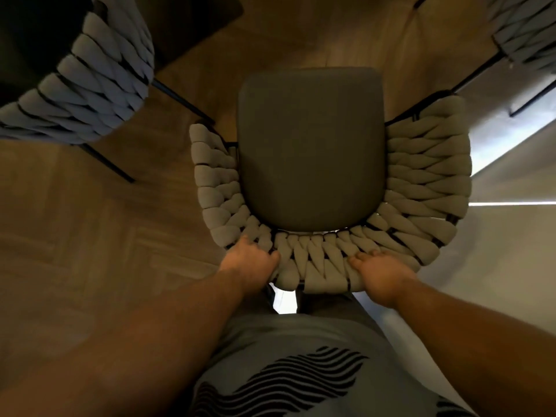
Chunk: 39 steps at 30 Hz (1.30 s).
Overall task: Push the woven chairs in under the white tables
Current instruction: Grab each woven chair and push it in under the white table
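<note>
Woven chair [421,188] fills the middle of the view, seen from straight above: a pale braided back curves round the near side and both flanks of a dark grey seat cushion [310,149], with thin black frame bars showing between the braids. It stands on a wooden floor [75,224], which turns to a lighter, greyish surface at the right. No white worktop can be made out with certainty; the bright slanted strips at the right edge are too unclear to name. A second woven chair [87,82] stands at the far left, its back turned this way and its black legs on the floor, well apart from the middle one. Part of a third woven chair [523,28] shows in the far right corner. Nearest the camera is the person's grey shirt [285,341] with black wavy stripes. The left hand [249,257] is closed on the near left of the chair's back rim, fingers curled over the braids. The right hand [380,272] lies on the near right of the same rim, its grip closed around the top edge
</note>
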Each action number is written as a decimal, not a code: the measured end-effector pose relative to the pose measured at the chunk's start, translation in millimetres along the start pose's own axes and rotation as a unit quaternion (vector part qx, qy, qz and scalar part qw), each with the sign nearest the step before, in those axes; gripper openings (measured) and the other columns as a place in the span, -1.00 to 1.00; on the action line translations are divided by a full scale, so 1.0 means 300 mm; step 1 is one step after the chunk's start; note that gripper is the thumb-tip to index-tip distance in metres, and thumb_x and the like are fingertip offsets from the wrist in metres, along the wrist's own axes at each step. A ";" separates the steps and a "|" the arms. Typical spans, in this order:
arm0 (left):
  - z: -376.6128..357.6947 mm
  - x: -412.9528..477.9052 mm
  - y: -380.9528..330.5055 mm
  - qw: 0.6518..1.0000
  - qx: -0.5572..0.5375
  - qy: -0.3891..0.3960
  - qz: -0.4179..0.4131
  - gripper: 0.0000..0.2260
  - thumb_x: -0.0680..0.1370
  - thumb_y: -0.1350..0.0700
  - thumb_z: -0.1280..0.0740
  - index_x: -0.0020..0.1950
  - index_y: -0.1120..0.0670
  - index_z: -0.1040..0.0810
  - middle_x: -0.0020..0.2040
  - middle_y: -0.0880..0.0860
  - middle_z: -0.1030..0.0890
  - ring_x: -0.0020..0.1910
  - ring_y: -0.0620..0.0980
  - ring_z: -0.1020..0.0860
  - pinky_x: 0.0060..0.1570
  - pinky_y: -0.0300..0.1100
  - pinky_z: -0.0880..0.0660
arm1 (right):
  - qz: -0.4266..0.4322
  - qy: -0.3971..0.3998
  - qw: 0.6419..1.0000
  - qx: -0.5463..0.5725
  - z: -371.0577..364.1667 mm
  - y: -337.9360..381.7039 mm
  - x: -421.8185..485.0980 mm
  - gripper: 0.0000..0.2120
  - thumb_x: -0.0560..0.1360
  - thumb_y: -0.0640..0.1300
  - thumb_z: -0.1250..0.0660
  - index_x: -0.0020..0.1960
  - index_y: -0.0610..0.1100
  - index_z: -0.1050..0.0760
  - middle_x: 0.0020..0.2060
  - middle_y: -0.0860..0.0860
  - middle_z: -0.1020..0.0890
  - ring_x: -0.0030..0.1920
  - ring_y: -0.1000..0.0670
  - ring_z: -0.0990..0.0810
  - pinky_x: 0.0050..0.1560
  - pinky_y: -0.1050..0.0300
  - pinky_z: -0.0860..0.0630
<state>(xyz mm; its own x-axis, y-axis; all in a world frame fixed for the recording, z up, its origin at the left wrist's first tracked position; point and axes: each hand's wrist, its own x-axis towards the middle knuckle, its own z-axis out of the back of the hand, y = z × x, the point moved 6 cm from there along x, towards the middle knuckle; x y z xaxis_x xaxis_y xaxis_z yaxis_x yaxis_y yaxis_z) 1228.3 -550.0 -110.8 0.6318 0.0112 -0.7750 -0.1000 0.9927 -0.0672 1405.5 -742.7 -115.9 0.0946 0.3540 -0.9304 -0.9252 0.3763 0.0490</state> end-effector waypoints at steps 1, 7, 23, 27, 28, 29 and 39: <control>0.019 0.007 0.008 1.000 -0.002 0.005 0.018 -0.63 0.68 0.02 -0.23 0.48 0.04 -0.37 0.30 0.15 -0.62 0.29 0.21 -0.56 0.47 0.18 -0.25 | 0.010 -0.007 1.000 0.000 0.025 -0.013 0.006 -0.32 0.66 -0.10 -0.24 0.70 0.02 -0.05 0.63 -0.04 -0.26 0.57 -0.18 -0.28 0.58 -0.10 -0.24; 0.202 0.097 0.062 0.996 -0.042 0.030 0.079 -0.56 0.65 0.00 -0.31 0.53 -0.02 -0.35 0.37 0.11 -0.57 0.33 0.17 -0.53 0.52 0.15 -0.21 | 0.021 -0.051 0.998 -0.022 0.230 -0.141 0.053 -0.38 0.63 -0.14 -0.30 0.64 0.04 -0.21 0.54 -0.03 -0.41 0.47 -0.17 -0.44 0.48 -0.14 -0.40; 0.500 0.285 0.273 0.973 -0.121 -0.052 0.189 -0.75 0.66 -0.02 -0.26 0.34 -0.10 -0.52 0.26 0.02 -0.60 0.20 0.10 -0.57 0.35 0.08 -0.39 | 0.027 -0.074 0.991 -0.108 0.768 -0.354 0.154 -0.42 0.63 -0.14 -0.31 0.62 0.07 -0.28 0.48 -0.05 -0.50 0.39 -0.13 -0.53 0.38 -0.06 -0.51; 0.553 0.305 0.393 0.971 -0.137 -0.041 0.190 -0.80 0.68 0.00 -0.27 0.29 -0.10 -0.55 0.27 0.02 -0.59 0.19 0.09 -0.56 0.32 0.06 -0.41 | 0.018 -0.075 0.991 -0.105 0.905 -0.342 0.170 -0.40 0.64 -0.20 -0.27 0.63 0.10 -0.26 0.46 -0.05 -0.51 0.38 -0.13 -0.53 0.35 -0.06 -0.52; 0.572 0.314 0.427 0.972 -0.137 -0.041 0.189 -0.80 0.68 0.01 -0.27 0.29 -0.09 -0.55 0.28 0.03 -0.58 0.19 0.09 -0.55 0.30 0.05 -0.42 | 0.015 -0.076 0.991 -0.105 0.941 -0.345 0.179 -0.39 0.63 -0.22 -0.27 0.62 0.10 -0.27 0.45 -0.06 -0.52 0.38 -0.14 -0.53 0.35 -0.08 -0.53; 0.592 0.319 0.458 0.972 -0.136 -0.040 0.188 -0.81 0.68 0.02 -0.27 0.28 -0.09 -0.56 0.28 0.03 -0.57 0.18 0.08 -0.55 0.29 0.04 -0.43 | 0.015 -0.074 0.991 -0.106 0.979 -0.348 0.191 -0.38 0.61 -0.25 -0.28 0.62 0.10 -0.29 0.45 -0.07 -0.52 0.39 -0.15 -0.53 0.35 -0.11 -0.53; 0.762 0.424 0.710 0.958 -0.172 -0.034 0.228 -0.85 0.65 0.07 -0.31 0.19 -0.07 -0.60 0.12 0.01 -0.63 0.09 0.08 -0.60 0.19 0.07 -0.53 | 0.031 -0.091 0.984 -0.151 1.364 -0.414 0.344 -0.39 0.58 -0.14 -0.41 0.57 0.13 -0.34 0.43 -0.01 -0.54 0.37 -0.11 -0.54 0.37 -0.10 -0.52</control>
<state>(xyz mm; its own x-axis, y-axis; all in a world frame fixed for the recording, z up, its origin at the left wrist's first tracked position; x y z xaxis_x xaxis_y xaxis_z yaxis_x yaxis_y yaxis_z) 1463.1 -309.6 -80.3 0.5105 0.4533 -0.7307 -0.6172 0.7848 0.0558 1680.5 -402.5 -69.5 0.0723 0.5259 -0.8474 -0.9957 0.0868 -0.0311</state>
